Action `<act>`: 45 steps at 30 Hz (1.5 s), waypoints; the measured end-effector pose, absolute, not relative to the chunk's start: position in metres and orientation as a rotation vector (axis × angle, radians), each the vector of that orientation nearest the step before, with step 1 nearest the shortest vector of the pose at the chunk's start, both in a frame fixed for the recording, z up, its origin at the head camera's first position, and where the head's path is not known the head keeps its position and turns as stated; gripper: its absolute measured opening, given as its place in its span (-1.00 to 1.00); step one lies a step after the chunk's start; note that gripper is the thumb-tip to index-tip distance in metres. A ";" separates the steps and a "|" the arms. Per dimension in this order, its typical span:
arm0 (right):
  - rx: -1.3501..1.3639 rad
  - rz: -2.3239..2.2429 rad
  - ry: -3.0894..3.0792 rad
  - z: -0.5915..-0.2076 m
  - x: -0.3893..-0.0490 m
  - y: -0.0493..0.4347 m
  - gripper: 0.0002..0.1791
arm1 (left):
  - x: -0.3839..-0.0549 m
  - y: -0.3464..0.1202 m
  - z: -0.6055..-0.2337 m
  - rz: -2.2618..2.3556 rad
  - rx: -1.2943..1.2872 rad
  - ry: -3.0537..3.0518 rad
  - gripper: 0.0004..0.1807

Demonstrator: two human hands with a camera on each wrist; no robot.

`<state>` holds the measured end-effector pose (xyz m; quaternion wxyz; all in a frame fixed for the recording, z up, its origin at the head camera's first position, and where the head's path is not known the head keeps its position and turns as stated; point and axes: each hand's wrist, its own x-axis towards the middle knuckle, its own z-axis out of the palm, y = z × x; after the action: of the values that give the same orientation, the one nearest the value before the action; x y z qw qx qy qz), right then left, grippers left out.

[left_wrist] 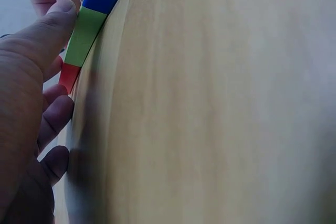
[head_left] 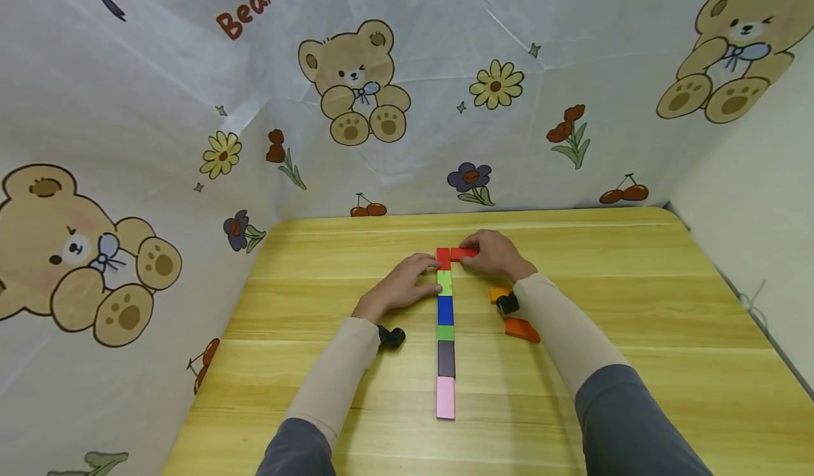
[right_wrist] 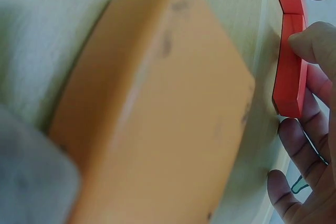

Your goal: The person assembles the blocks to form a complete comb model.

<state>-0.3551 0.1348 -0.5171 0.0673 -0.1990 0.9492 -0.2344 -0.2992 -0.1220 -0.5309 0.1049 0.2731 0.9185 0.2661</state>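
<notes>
In the head view a straight row of flat blocks runs away from the person: pink (head_left: 445, 398), dark grey (head_left: 446, 359), green (head_left: 445, 332), blue (head_left: 445, 310), light green (head_left: 444, 283) and red (head_left: 443, 258). The left hand (head_left: 403, 283) lies along the left side of the row. Its thumb touches the light green block (left_wrist: 85, 38), and its fingertips are at the red block (left_wrist: 69, 76). With thumb and fingers the right hand (head_left: 496, 253) pinches a second red block (right_wrist: 290, 66), set crosswise with its end against the row's far red block.
An orange block (head_left: 499, 294), partly behind the right wrist's black camera (head_left: 508, 302), and a red-orange block (head_left: 523, 330) lie right of the row. Another black camera (head_left: 391, 337) is on the left wrist. Bear-print cloth (head_left: 420, 172) rises behind the wooden table (head_left: 305, 243).
</notes>
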 end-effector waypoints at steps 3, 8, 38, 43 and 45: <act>-0.588 -0.709 2.859 -0.516 -0.355 0.135 -0.57 | -0.300 -0.122 -0.531 0.778 0.811 2.710 -0.34; -0.597 -0.708 2.863 -0.516 -0.354 0.135 -0.55 | -0.299 -0.121 -0.529 0.787 0.822 2.705 -0.34; -0.385 -1.296 2.775 -0.500 -0.326 0.164 -0.47 | -0.296 -0.121 -0.531 0.873 0.796 2.688 -0.37; -0.365 -1.403 2.752 -0.489 -0.314 0.179 -0.48 | -0.296 -0.121 -0.532 0.886 0.790 2.697 -0.37; -0.364 -1.396 2.762 -0.483 -0.308 0.184 -0.47 | -0.296 -0.120 -0.532 0.894 0.785 2.695 -0.37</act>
<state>-0.3081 0.1840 -0.4835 0.0128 -0.1169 0.8862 -0.4481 -0.2961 -0.1200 -0.5319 0.0978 0.2653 0.9104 0.3021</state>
